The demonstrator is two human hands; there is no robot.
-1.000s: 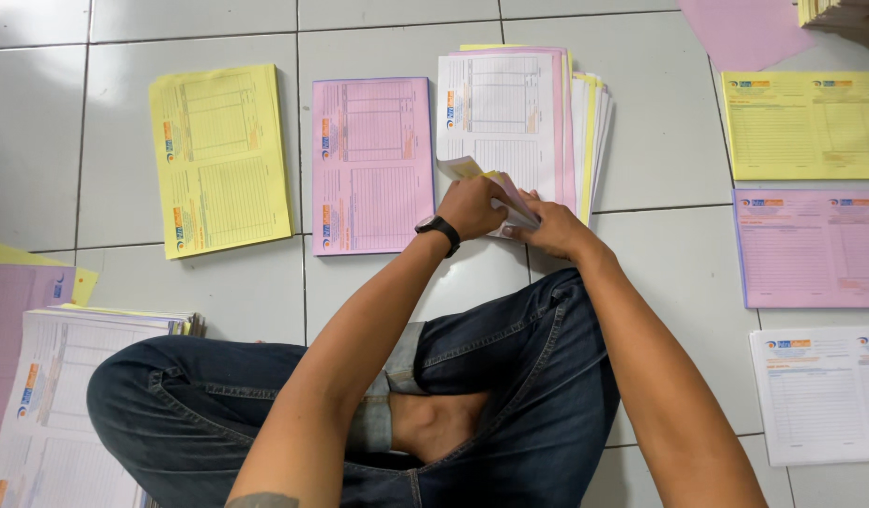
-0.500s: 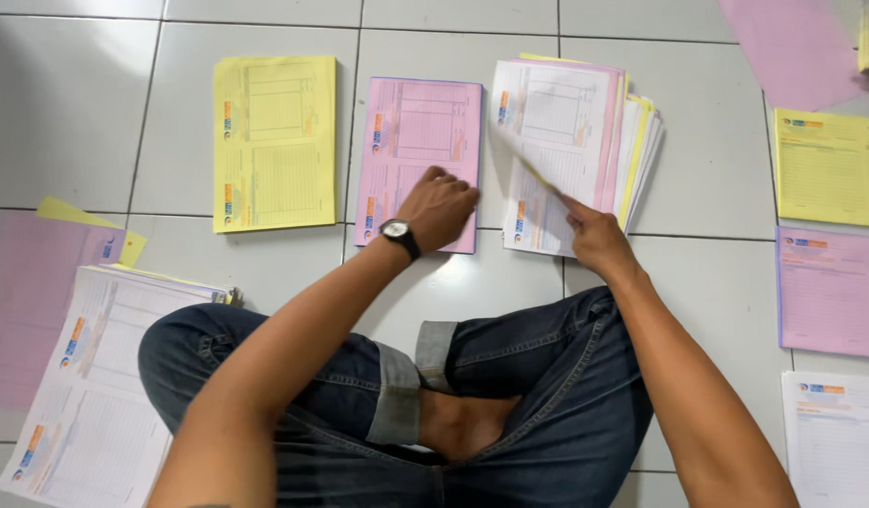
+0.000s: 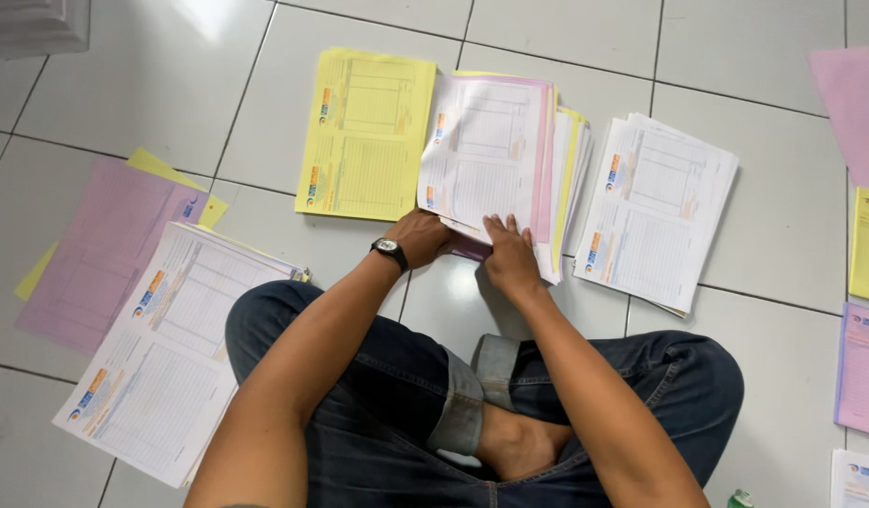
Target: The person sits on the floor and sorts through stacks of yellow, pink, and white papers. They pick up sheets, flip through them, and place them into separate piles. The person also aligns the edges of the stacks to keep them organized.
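A person sits cross-legged in blue jeans (image 3: 378, 404) on a white tiled floor (image 3: 124, 103), both bare arms reaching toward the upper middle of the frame, where a mixed stack of forms (image 3: 496, 160) lies with a white sheet on top and pink, white and yellow edges fanned out along its right side. The left hand (image 3: 423, 237), with a black wristwatch (image 3: 389, 250) on its wrist, is curled at the stack's lower left corner; its fingers go under the paper edge and appear to grip the bottom sheets, though the fingertips are hidden. The right hand (image 3: 510, 256) lies flat with fingers spread narrowly, pressing on the stack's lower edge just beside the left hand. No box, tray or other container shows; every sheet lies straight on the tiles. Touching the stack's left side is a yellow form (image 3: 364, 136). Just to the right of the stack, slightly tilted, is a white pile of forms (image 3: 655, 212). At lower left a second white pile (image 3: 162, 357) lies slanted beside the person's knee, partly covering a pink sheet (image 3: 101, 249) with yellow paper under it. More pink and yellow sheets run along the right edge of the frame, cut off by it.
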